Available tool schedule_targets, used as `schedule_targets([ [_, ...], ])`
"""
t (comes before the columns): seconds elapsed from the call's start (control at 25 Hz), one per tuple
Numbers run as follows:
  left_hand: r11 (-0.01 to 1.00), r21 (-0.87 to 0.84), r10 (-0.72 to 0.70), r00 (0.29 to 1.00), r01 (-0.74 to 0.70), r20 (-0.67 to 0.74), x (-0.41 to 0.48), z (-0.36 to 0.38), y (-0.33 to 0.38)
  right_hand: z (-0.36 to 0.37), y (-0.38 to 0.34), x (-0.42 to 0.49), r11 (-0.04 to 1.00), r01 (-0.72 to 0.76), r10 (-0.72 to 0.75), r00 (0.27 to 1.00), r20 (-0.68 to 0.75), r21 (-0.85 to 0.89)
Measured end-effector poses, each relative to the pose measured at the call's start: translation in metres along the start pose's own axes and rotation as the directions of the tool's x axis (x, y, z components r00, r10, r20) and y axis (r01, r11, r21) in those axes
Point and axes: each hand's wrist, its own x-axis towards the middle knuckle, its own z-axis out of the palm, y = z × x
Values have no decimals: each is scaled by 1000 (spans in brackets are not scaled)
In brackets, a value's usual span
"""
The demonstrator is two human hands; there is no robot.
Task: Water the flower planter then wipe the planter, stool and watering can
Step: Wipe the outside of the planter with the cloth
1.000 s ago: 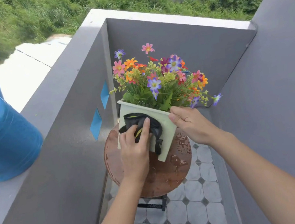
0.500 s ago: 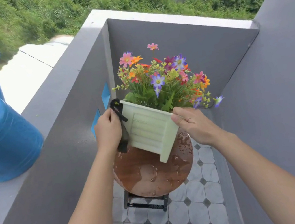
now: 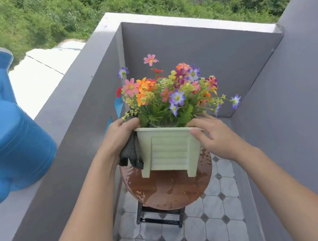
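Left hand (image 3: 120,138) clamps a dark cloth (image 3: 131,155) against the planter (image 3: 169,149); right hand (image 3: 213,135) grips its rim. The stool (image 3: 170,192) top is wet, so the planter may skid or tip off.

Planter (image 3: 169,151) on stool (image 3: 170,190), flowers (image 3: 171,96) in it. Stool on tiled floor (image 3: 216,232) between walls. My left hand (image 3: 120,137) at planter's left rim, cloth (image 3: 131,155) pressed between hand and planter side. My right hand (image 3: 215,135) on right rim. Watering can (image 3: 8,145) far left on ledge (image 3: 1,214), well apart.
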Motion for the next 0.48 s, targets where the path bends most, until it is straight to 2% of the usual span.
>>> schedule_targets([
  [0.08,999,-47,-4,1000,2,-31,-4,2,1,13,-15,-11,990,-122,107,978,-178,-72],
  [0.12,997,-71,-19,999,16,-40,-7,4,1,20,-28,-15,971,-228,205,949,-239,-73],
  [0.2,993,-113,-45,998,39,-46,-12,9,0,33,-54,-20,903,-430,422,880,-219,9],
  [0.24,990,-133,-43,998,37,-42,-15,13,0,38,-63,-22,881,-473,470,866,-174,27],
  [0.36,984,-172,-51,997,40,-58,-24,27,2,35,-63,-22,897,-440,442,888,-127,48],
  [0.48,989,-149,-44,990,25,-130,-29,37,-1,21,-44,-18,934,-355,355,918,-177,34],
])
